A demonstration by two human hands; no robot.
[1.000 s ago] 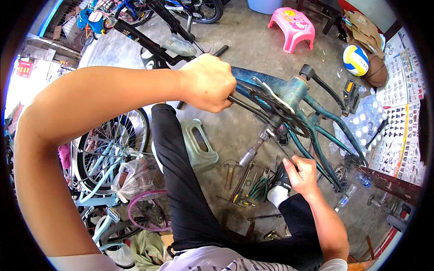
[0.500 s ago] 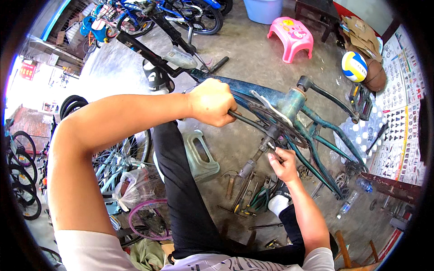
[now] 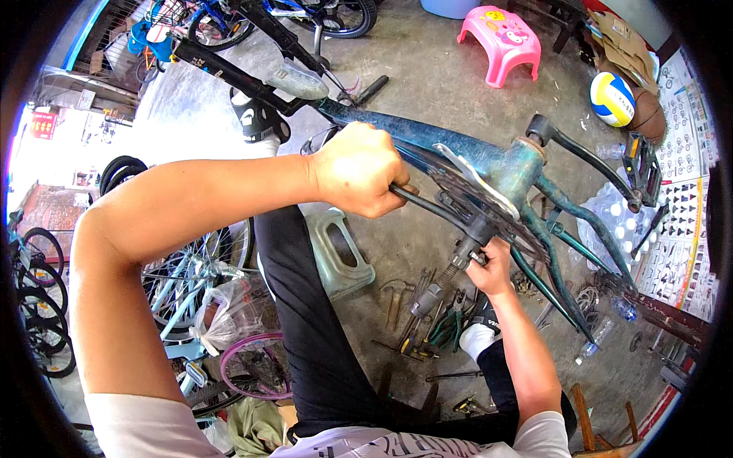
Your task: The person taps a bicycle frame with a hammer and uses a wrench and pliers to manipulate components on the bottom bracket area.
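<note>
A dark blue bicycle frame (image 3: 458, 149), worn and scuffed, lies across the middle of the view. My left hand (image 3: 359, 169) is closed around the outer end of its black crank arm (image 3: 435, 208), beside the dark chainring (image 3: 527, 237). From the crank's inner end a threaded metal puller tool (image 3: 447, 278) sticks out, pointing down and left. Next to it, my right hand (image 3: 491, 269) is closed on a short dark tool handle, mostly hidden by the fingers. A second crank arm (image 3: 584, 156) with a pedal (image 3: 643, 168) is on the frame's far side.
Between my feet lie a hammer (image 3: 395, 301), pliers (image 3: 447, 328) and several other hand tools. A grey-green plastic stool (image 3: 340, 282) is by my left leg. A pink stool (image 3: 500, 38), a volleyball (image 3: 611, 99) and bottles are farther off. Wheels (image 3: 256, 366) and bicycles crowd the left.
The frame and crank appear shifted slightly right and nearer in view. My right hand has moved up and right, closer against the chainring. My left hand keeps its grip on the crank arm.
</note>
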